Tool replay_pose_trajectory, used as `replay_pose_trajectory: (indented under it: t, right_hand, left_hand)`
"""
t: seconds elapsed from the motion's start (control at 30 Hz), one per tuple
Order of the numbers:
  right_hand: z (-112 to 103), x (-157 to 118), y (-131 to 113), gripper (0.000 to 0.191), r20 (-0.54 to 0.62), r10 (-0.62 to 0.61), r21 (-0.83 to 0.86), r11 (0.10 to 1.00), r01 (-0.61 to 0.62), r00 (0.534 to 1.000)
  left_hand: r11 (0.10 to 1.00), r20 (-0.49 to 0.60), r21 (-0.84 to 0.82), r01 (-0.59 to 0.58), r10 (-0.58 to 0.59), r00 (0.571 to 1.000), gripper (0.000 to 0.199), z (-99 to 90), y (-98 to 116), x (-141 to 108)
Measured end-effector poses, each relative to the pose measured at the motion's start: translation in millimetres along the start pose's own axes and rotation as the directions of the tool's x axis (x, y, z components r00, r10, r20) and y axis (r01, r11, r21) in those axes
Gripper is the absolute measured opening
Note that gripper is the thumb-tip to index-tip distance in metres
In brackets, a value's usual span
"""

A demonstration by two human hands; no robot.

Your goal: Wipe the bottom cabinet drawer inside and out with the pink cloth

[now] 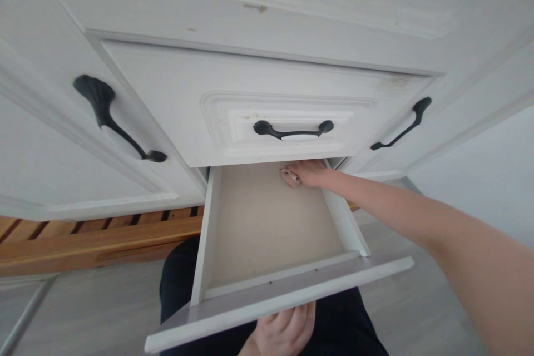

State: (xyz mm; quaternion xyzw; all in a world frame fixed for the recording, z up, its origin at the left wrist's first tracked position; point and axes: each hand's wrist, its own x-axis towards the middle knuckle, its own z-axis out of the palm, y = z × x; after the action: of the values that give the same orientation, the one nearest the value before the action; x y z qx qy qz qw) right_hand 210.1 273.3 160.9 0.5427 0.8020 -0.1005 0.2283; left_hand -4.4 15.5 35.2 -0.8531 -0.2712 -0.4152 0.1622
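While L hand (287, 329) curls under drawer (271, 228) front (grip hidden, can't tell), R hand (309, 172), clutching cloth (289, 178), shd press evenly, corners incl.

**White and cream, picked out in black**

The open drawer (217, 324) is white along its front and sides, with a plain cream base (275, 228) and two dark dots inside its front. The cloth (291, 177) at its back is pale pinkish white.

Above the open drawer, the closed drawer front (233, 78) is white with a tan smudge; its handle (271, 131) is black with a white inset. Left of the open drawer, slatted wood (150, 232) shows orange-brown, striped by dark gaps. Beneath it, the trousers (179, 270) are black, the floor (104, 300) streaky grey.
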Motion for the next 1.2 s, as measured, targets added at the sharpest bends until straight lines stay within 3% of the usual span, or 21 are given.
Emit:
replay_pose_trajectory:
  t: [0.27,0.47,0.57,0.63,0.77,0.83,0.9,1.0,1.07,1.2]
  right_hand:
    - [26.2,-71.6,-44.7,0.053,0.221,-0.109,-0.025,0.993,0.117,0.969]
    - [35.4,-105.5,-68.8,0.065,0.386,-0.282,0.105,0.959,0.262,0.879]
    - [27.1,-102.2,-68.4,0.055,0.447,-0.310,0.127,0.951,0.284,0.839]
    - [13.3,-93.9,-70.5,0.044,0.439,-0.322,0.161,0.947,0.279,0.839]
    - [-17.3,-71.4,-99.5,0.031,0.164,-0.429,0.263,0.887,0.379,0.889]
    - [-23.0,-58.6,-126.6,0.025,0.057,-0.474,0.311,0.845,0.435,0.879]
    - [-20.3,-45.0,-156.0,0.022,0.022,-0.502,0.341,0.817,0.465,0.865]
    - [-9.8,-27.7,-189.2,0.020,0.075,-0.559,0.359,0.788,0.501,0.826]
    - [-6.3,-21.6,-195.9,0.016,0.177,-0.581,0.364,0.789,0.495,0.795]
    - [-9.0,-27.3,-168.4,0.005,0.456,-0.462,0.330,0.881,0.338,0.761]
  left_hand:
    - [0.998,0.066,0.022,-0.062,0.061,0.996,0.032,-2.8,-5.4,-3.1]
    - [0.998,0.083,0.023,-0.057,0.054,0.995,0.033,-4.0,-6.2,-3.4]
    - [0.996,0.058,0.056,-0.068,0.064,0.996,0.036,-2.5,-4.2,-4.6]
    - [0.995,0.038,0.074,-0.063,0.060,0.997,0.037,-0.2,-1.7,-4.9]
    - [0.998,0.001,0.065,0.006,-0.006,1.000,0.032,4.8,3.9,-3.5]
    - [0.997,-0.034,0.068,0.028,-0.026,0.999,0.032,6.4,5.3,-3.3]
    - [0.997,-0.044,0.070,0.026,-0.023,0.999,0.033,6.8,5.4,-3.9]
    - [0.998,-0.013,0.055,-0.005,0.005,1.000,0.034,5.9,4.6,-6.1]
    - [0.999,0.013,0.051,-0.014,0.013,1.000,0.033,5.3,4.6,-7.9]
    - [0.997,0.020,0.069,-0.034,0.032,0.999,0.032,6.0,5.7,-10.7]
